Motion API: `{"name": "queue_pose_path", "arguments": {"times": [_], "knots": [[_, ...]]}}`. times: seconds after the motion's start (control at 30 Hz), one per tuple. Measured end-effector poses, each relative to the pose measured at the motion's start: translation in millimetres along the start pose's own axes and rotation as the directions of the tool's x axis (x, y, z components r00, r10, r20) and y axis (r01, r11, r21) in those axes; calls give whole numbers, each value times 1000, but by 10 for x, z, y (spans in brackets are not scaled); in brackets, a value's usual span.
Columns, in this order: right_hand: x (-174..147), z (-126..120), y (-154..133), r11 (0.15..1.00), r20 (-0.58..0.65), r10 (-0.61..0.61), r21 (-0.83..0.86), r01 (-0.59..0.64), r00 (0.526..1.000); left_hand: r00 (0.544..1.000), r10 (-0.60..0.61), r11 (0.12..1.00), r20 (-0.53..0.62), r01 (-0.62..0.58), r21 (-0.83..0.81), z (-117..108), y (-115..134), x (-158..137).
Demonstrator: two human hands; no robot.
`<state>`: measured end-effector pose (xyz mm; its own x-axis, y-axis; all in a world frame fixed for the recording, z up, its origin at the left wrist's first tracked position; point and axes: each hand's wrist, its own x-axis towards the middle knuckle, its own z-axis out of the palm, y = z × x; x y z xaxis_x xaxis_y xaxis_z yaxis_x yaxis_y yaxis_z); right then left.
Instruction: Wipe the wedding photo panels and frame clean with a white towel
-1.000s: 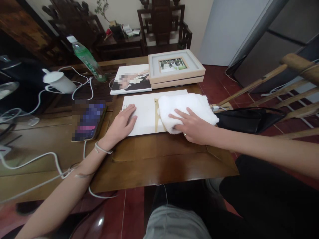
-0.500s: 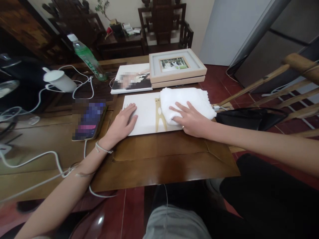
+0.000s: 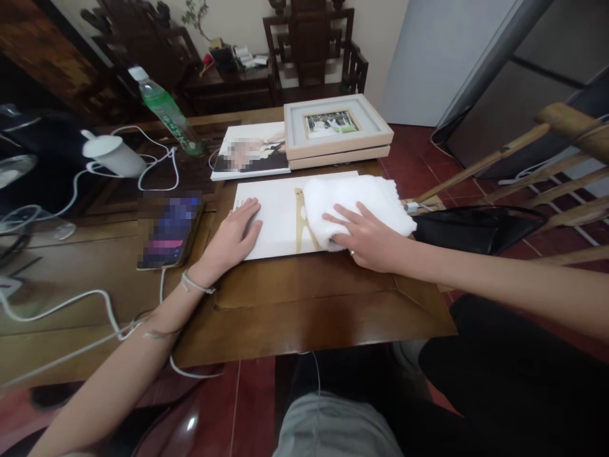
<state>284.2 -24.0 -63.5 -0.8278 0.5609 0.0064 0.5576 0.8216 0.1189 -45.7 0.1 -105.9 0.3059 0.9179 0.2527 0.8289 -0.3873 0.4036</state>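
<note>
My left hand lies flat on the left end of a thin white board or album, its fingers stretched out. A gold shape with two legs is printed near the board's middle. On the right part of the board rests a folded white towel. My right hand presses on the towel from above, fingers spread over it and a fingertip tucked at its near edge. The towel covers the board's right end and part of the gold shape.
Behind the board lie stacked wooden picture frames and a photo panel. To the left are a phone, a green bottle, a lidded white cup and white cables. The table's near edge runs in front of me.
My right hand and the towel have slid slightly toward me, uncovering the board's far edge near its right end. My left hand stays in place.
</note>
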Motion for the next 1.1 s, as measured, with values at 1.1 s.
{"name": "queue_pose_path", "arguments": {"times": [1.1], "knots": [[398,-133,159,973,36,158,163,-162,987,1000,-6,1000,26,6,-11,-7,15,10]]}}
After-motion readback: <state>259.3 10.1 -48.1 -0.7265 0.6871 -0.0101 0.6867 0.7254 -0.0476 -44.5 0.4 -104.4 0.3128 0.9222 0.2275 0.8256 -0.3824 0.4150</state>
